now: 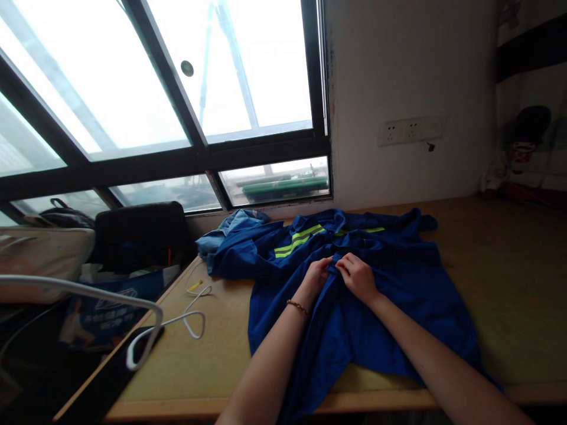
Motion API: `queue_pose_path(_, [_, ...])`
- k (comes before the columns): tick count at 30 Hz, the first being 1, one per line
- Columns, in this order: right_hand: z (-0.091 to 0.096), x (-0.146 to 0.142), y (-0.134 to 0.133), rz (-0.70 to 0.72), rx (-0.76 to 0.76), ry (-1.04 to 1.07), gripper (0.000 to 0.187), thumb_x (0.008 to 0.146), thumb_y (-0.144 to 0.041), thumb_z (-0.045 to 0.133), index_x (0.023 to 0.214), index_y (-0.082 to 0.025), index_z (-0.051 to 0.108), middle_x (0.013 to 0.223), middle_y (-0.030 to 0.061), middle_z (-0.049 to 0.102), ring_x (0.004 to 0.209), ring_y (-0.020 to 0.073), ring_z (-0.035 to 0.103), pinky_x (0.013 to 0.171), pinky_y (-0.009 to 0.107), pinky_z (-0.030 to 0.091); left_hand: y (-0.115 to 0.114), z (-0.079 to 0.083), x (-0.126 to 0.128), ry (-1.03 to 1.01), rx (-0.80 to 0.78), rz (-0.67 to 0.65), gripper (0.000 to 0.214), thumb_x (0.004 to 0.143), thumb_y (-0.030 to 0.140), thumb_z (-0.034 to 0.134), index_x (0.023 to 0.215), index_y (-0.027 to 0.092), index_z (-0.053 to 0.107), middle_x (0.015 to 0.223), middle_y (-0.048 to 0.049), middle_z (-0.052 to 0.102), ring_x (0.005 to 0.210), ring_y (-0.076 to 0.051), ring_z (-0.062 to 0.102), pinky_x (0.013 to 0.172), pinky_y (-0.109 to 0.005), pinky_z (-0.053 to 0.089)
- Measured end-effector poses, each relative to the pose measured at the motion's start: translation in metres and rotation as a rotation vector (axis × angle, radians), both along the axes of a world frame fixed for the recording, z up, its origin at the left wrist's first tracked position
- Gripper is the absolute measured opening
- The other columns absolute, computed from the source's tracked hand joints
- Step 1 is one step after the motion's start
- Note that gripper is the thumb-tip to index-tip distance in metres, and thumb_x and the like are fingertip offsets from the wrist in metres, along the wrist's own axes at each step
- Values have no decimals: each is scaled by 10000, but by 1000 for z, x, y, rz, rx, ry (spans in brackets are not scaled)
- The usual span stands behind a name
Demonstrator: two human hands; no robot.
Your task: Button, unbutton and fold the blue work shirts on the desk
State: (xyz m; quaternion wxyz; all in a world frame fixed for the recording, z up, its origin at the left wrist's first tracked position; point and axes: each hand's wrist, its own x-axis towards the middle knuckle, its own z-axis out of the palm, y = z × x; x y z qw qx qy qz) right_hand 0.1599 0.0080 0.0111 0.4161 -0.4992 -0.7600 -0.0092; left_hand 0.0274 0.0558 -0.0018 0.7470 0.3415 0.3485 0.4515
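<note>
A blue work shirt [398, 283] with yellow-green reflective strips lies spread on the table, its lower edge hanging over the front. Both hands meet at its middle, along the front opening. My left hand [315, 276], with a beaded bracelet at the wrist, pinches the cloth there. Close beside it, my right hand [357, 276] grips the same part of the shirt between thumb and fingers. Whether a button sits between the fingertips cannot be made out. Lighter blue denim cloth [234, 224] lies bunched at the shirt's far left.
A white cable [195, 319] curls over the left part of the wooden table [186, 378]. Left of the table stand a black chair [142, 230] and a printed bag [119, 313]. Behind are a window and a wall socket strip [411, 130].
</note>
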Motion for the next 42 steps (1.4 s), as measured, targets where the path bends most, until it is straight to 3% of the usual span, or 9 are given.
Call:
queue_pose_path(8, [-6, 4, 5, 23, -71, 47, 126, 816, -198, 451, 759, -191, 563, 799, 29, 550, 743, 150, 539, 697, 260, 424, -1, 0, -2, -80, -43, -116, 127, 703, 194, 581, 757, 86, 618, 690, -64, 625, 608, -126, 564, 614, -236, 424])
queue_pose_path(10, [-5, 3, 4, 28, -65, 69, 126, 807, -194, 460, 871, -195, 568, 897, 40, 559, 774, 154, 547, 706, 266, 434, -1, 1, -2, -78, -51, -111, 136, 705, 198, 576, 769, 86, 620, 696, -64, 624, 608, -125, 563, 616, -237, 423])
queue_pose_path(13, [-3, 3, 3, 65, -46, 69, 308, 797, -159, 452, 1093, -229, 505, 1097, 42, 520, 912, 164, 538, 781, 281, 434, 0, 1, -1, -92, -82, -68, 124, 714, 194, 550, 758, 98, 615, 673, -48, 614, 596, -119, 554, 604, -231, 417])
queue_pose_path(15, [-1, 4, 3, 97, -51, 31, 362, 797, -134, 434, 1135, -254, 485, 1142, 30, 502, 970, 166, 521, 820, 286, 424, 0, 1, 0, -100, -101, -22, 113, 716, 184, 528, 719, 104, 607, 634, -36, 599, 573, -112, 542, 589, -226, 411])
queue_pose_path(23, [-1, 7, 4, 92, -128, -21, 238, 814, -169, 425, 1028, -220, 516, 1003, 38, 523, 844, 149, 552, 736, 256, 439, -3, 4, 2, 42, -57, -3, 168, 710, 243, 541, 688, 98, 623, 624, -67, 612, 590, -143, 554, 629, -262, 427])
queue_pose_path(30, [-10, 9, 10, 44, -80, 90, 86, 783, -179, 438, 845, -187, 498, 816, 31, 499, 732, 149, 516, 688, 259, 425, -1, -3, 0, 18, 81, -133, 265, 717, 284, 552, 837, 74, 662, 729, -87, 655, 653, -164, 589, 661, -271, 437])
queue_pose_path(35, [-11, 16, 17, -71, -25, 156, 74, 769, -199, 429, 795, -185, 497, 755, 31, 494, 686, 156, 492, 657, 266, 405, -5, 2, -1, 107, 181, -101, 331, 622, 225, 667, 932, 110, 648, 837, -88, 661, 722, -174, 602, 689, -277, 440])
queue_pose_path(39, [-8, 37, 26, -307, 74, 187, 109, 779, -239, 436, 820, -177, 515, 765, 57, 505, 752, 195, 482, 709, 313, 387, -5, 9, -6, 163, 354, -198, 437, 526, 93, 707, 956, 120, 633, 987, -117, 628, 906, -219, 581, 786, -308, 431])
queue_pose_path(42, [-11, 56, 34, -561, 122, 154, 247, 760, -326, 506, 932, -151, 532, 930, 124, 517, 925, 266, 450, 821, 404, 335, 1, 10, -15, 395, 558, -8, 331, 566, 42, 641, 881, 145, 648, 912, -93, 638, 912, -214, 576, 835, -341, 417])
